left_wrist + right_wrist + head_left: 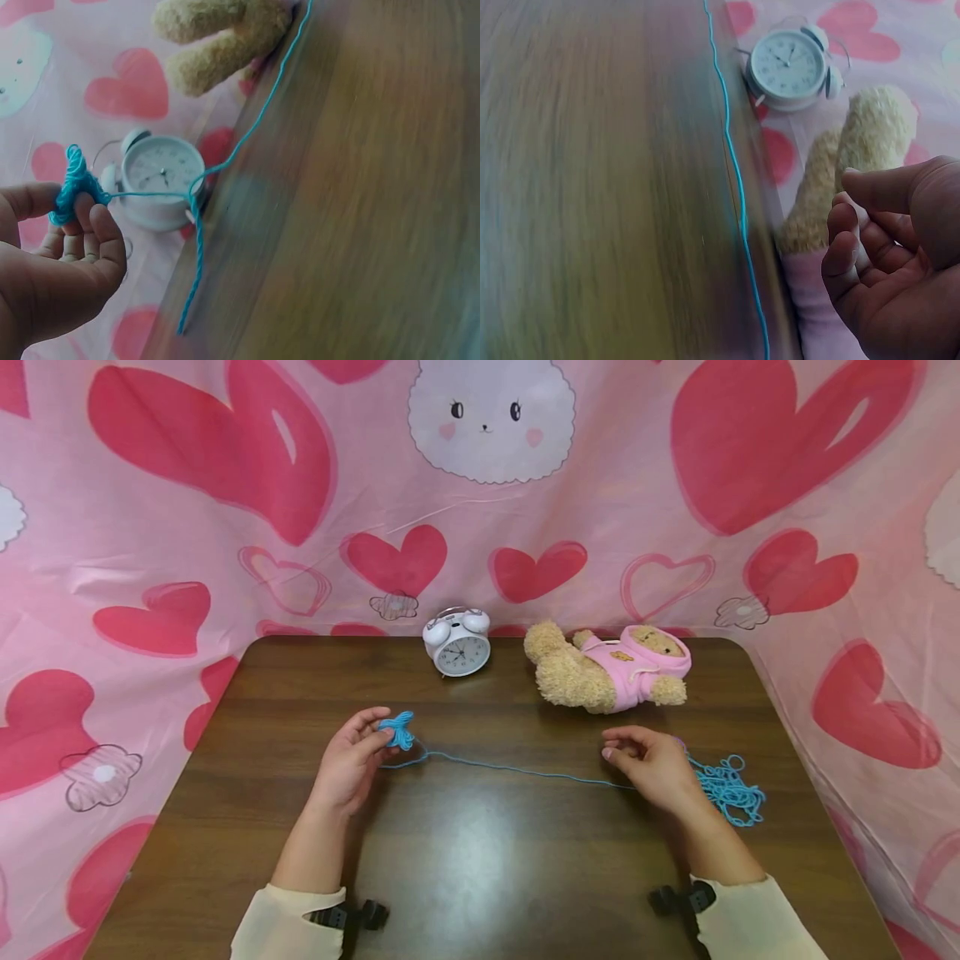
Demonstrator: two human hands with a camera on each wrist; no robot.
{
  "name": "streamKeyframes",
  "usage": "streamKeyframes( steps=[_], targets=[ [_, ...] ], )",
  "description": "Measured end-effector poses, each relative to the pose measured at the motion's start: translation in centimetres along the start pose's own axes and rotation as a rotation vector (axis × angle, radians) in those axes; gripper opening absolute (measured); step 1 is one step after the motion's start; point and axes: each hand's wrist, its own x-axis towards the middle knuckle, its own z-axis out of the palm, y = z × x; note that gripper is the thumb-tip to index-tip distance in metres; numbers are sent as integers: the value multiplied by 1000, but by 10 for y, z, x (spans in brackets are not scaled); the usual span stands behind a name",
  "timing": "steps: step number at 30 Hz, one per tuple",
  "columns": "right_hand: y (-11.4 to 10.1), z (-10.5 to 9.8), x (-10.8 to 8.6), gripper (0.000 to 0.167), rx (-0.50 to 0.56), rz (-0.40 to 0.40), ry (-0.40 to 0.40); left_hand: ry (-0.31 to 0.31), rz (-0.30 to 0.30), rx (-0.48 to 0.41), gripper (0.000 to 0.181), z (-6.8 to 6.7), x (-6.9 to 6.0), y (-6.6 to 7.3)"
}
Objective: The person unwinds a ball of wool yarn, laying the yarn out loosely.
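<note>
My left hand pinches a small wound bundle of blue yarn between thumb and fingers, above the left part of the table. From the bundle a blue strand runs rightward, and a short twisted tail hangs off it in the left wrist view. To the right, my right hand is held with loosely bent fingers; nothing shows between its thumb and fingertips in the right wrist view. The strand passes out of sight behind this hand. Just beyond it lies a loose tangled heap of blue yarn, partly hidden by the hand.
At the back edge of the brown wooden table stands a white twin-bell alarm clock. A tan teddy bear in a pink hoodie lies on its back to the right of it. Pink heart-patterned cloth hangs around the table.
</note>
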Motion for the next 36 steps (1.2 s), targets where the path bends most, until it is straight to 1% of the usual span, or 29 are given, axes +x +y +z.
streamKeyframes(
  steps=[7,11,16,24,32,36],
  targets=[
    [-11,19,4,25,51,-42,-40,-31,-28,-3,39,19,3,-5],
    [-18,29,6,24,79,-70,-46,-41,-40,-11,41,27,4,-8],
    [-29,40,10,23,115,-106,-57,-62,-37,-15,41,38,6,-13],
    [-49,56,14,25,179,-126,-117,-114,-38,-29,42,59,7,-16],
    [-64,72,16,25,223,-154,-142,-158,-49,-46,44,73,7,-19],
    [-70,81,17,25,214,-179,-146,-169,-53,-40,42,80,6,-21]
  ],
)
